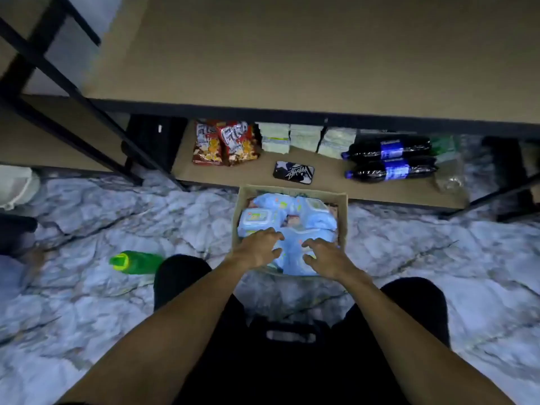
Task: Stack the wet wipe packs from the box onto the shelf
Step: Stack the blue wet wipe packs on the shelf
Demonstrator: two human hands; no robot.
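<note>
In the box [343,220], the left hand [258,247] and right hand [328,257] rest spread-fingered on a wet wipe pack [293,254].

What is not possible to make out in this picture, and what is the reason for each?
Head view: how many wet wipe packs lie in the box; the left hand, right hand and top packs cover the rest.
Head view: whether either hand grips a pack yet; the fingers are blurred.
Head view: print on the dark bottles; too small and blurred.
Head view: tops of the pale stacks; the upper shelf board hides them.
</note>
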